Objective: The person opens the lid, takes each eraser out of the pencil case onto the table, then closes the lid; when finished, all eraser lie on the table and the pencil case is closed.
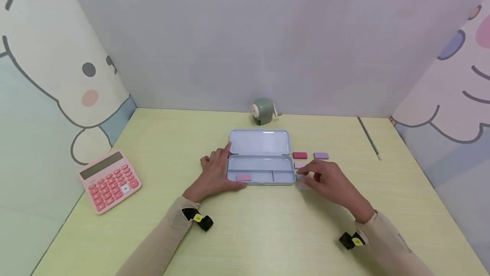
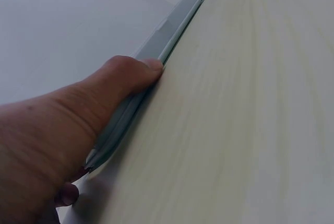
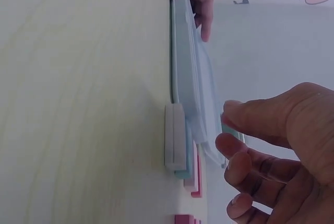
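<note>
A pale blue pencil tin lies open mid-table, its lid folded back. One pink eraser sits in its front compartment. My left hand grips the tin's left end, thumb along the front wall, index finger at the hinge. Right of the tin lie a red eraser, a purple eraser, a pink one, a light blue one and a white one. My right hand hovers just over the blue and white ones, thumb and fingers apart, holding nothing that shows.
A grey-green crank sharpener stands behind the tin by the back wall. A pink calculator lies at the left edge. A pencil rests at the back right. Panels wall the table on three sides.
</note>
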Action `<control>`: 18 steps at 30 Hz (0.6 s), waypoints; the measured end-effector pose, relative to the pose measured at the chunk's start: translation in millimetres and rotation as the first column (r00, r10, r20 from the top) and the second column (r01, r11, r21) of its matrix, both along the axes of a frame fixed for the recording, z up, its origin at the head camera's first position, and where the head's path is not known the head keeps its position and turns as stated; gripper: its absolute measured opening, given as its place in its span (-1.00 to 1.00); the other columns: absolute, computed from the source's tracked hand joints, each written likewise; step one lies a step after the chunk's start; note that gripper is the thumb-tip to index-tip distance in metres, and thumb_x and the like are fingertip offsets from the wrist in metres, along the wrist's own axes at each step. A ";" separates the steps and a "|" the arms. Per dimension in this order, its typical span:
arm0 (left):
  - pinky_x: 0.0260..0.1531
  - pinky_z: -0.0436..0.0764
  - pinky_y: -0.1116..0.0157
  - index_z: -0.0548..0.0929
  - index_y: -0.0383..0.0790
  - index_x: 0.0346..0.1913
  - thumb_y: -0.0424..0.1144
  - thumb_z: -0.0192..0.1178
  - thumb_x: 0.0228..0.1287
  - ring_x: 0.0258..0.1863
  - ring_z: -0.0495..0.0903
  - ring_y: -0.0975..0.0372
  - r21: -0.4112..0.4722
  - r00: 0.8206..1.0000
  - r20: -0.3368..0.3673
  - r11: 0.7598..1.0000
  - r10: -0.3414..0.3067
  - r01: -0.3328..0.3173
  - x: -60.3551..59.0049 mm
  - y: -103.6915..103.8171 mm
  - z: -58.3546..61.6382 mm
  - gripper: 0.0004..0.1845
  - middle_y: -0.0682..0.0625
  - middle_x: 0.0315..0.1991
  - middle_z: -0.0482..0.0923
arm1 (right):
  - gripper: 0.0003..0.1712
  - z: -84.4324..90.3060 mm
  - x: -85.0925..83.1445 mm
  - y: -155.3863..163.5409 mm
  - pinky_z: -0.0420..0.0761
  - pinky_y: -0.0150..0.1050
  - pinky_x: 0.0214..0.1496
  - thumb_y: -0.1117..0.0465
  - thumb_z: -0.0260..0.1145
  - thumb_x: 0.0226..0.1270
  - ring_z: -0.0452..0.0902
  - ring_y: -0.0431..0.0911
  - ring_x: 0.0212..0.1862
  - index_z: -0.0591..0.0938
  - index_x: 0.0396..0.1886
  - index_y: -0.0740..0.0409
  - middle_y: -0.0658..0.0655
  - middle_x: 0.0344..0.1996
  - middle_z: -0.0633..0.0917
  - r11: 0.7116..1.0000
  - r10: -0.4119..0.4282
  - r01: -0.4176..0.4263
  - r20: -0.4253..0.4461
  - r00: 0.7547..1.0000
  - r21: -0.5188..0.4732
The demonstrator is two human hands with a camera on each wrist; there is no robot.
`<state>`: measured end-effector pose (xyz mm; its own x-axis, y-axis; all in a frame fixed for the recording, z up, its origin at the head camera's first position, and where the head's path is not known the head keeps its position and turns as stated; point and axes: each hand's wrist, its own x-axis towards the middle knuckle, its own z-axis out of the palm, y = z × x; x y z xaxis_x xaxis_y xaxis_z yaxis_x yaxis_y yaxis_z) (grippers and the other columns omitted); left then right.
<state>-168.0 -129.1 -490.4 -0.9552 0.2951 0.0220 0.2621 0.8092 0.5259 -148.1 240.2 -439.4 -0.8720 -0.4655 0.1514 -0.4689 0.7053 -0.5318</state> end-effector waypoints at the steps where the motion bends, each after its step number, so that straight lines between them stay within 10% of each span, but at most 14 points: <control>1: 0.26 0.10 -0.23 -0.08 -0.18 0.77 0.42 0.59 -0.12 0.34 0.36 -0.08 0.002 1.000 -0.001 1.000 -0.001 0.001 0.0 0.0 -0.4 0.54 -0.23 0.45 0.39 | -0.79 0.8 -1.5 -4.1 0.48 -0.40 -0.37 0.36 0.53 0.34 0.40 -0.32 -0.43 0.87 -0.07 0.10 -0.04 -0.26 0.80 1.000 0.009 -0.009 0.010 1.000 -0.008; 18: 0.27 0.08 -0.23 -0.08 -0.20 0.77 0.39 0.60 -0.10 0.32 0.37 -0.09 0.010 1.000 0.005 1.000 -0.003 0.003 0.1 -0.5 -0.4 0.53 -0.24 0.44 0.39 | -0.78 -2.0 -27.5 -81.7 0.53 -0.40 -0.30 0.23 0.48 0.45 0.46 -0.27 -0.37 0.85 0.03 0.09 -0.01 -0.22 0.81 0.988 0.143 -0.138 0.090 0.986 -0.065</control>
<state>-168.0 -129.6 -490.7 -0.9544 0.2979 0.0199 0.2618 0.8030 0.5353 -175.6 158.5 -441.4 -0.8101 -0.5773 0.1021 -0.5071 0.6026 -0.6162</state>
